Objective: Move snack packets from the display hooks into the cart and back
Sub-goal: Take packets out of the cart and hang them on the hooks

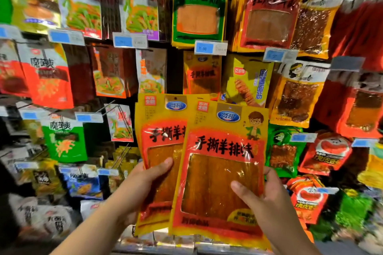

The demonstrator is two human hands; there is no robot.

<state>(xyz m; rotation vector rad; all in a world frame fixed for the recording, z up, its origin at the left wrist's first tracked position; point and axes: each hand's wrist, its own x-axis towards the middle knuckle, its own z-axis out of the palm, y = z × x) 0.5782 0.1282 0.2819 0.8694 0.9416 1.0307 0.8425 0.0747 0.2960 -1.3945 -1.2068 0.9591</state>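
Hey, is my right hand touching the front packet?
Touching. The head view shows the right hand gripping the front packet, thumb pressed on its clear window, fingers round its right edge.

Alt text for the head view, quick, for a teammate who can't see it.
Two hands hold up matching yellow-and-red snack packets: the left hand grips the rear packet, the right hand grips the front packet, which overlaps it. Behind them, many other hanging packets fill the display, with blue price tags.
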